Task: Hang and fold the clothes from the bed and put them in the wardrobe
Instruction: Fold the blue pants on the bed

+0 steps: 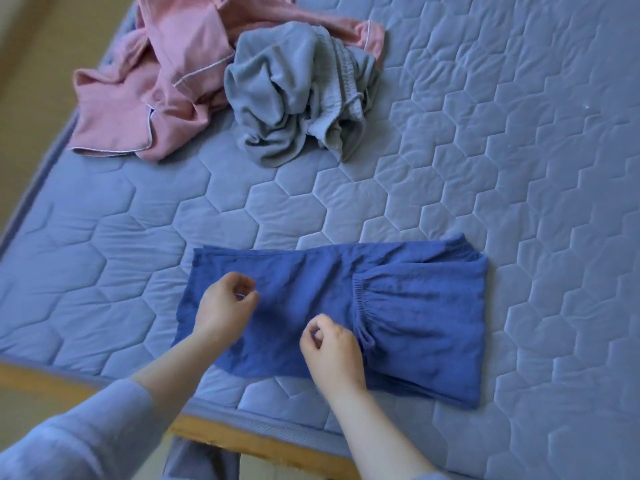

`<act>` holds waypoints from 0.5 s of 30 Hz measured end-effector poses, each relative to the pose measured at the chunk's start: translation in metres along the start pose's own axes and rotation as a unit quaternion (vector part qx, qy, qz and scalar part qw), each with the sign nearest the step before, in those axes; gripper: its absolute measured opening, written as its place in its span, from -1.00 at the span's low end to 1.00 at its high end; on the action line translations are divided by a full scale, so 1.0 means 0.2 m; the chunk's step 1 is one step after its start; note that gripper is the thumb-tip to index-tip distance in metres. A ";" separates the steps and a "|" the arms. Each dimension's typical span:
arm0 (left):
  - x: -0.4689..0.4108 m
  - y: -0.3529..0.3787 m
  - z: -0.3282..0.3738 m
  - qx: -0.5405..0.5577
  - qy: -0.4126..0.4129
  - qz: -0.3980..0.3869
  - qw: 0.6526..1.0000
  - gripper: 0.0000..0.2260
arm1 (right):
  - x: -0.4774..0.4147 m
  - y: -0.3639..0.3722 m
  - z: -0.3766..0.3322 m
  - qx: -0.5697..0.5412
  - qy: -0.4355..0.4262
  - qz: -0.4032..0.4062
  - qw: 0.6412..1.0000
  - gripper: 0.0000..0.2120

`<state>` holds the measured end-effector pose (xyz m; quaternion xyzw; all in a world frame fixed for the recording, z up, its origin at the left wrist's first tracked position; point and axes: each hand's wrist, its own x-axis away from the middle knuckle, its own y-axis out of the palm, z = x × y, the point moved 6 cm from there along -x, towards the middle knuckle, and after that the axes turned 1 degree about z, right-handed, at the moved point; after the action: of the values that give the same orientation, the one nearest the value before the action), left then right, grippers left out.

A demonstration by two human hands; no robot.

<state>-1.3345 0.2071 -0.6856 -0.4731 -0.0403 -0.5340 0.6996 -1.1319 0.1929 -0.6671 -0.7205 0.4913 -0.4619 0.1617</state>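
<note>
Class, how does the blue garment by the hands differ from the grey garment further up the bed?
The blue garment lies flat and folded; the grey garment is a crumpled heap. The blue garment lies alone; the grey garment overlaps the pink garment. Both rest on the quilted mattress.

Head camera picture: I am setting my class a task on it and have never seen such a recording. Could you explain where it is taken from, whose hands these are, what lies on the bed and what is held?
There is no machine here: a person wears one wide-angle camera on the head, looking forward and down, so the arms enter from the bottom edge. The left hand and the right hand hang over a blue garment, laid flat and folded on the quilted mattress. Both hands have curled fingers; whether they pinch the cloth cannot be told. Further away lie a crumpled pink garment and, partly on it, a crumpled grey garment, not yet folded.
</note>
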 end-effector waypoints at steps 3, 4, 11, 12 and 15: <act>-0.02 -0.16 -0.16 -0.012 -0.013 0.035 0.999 -0.87 | 0.00 0.12 -0.15 -0.023 0.004 -0.027 0.999 -0.92; -0.03 -0.20 -0.21 -0.016 -0.017 0.042 0.999 -0.83 | 0.00 0.16 -0.19 -0.032 0.007 -0.033 0.999 -0.93; -0.01 -0.31 -0.51 -0.017 -0.117 0.005 0.993 -0.62 | -0.19 0.31 -0.52 -0.034 -0.032 -0.051 0.998 -0.82; 0.00 -0.31 -0.53 -0.010 -0.122 -0.004 0.992 -0.64 | -0.24 0.32 -0.57 -0.019 -0.046 -0.056 0.997 -0.78; 0.01 -0.29 -0.59 0.032 -0.135 -0.024 0.990 -0.65 | -0.38 0.36 -0.70 0.035 -0.069 -0.076 0.994 -0.68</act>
<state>-1.4319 0.1229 -0.7137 -0.5171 -0.1624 -0.4803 0.6896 -1.2944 0.2562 -0.6826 -0.7801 0.4062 -0.4387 0.1843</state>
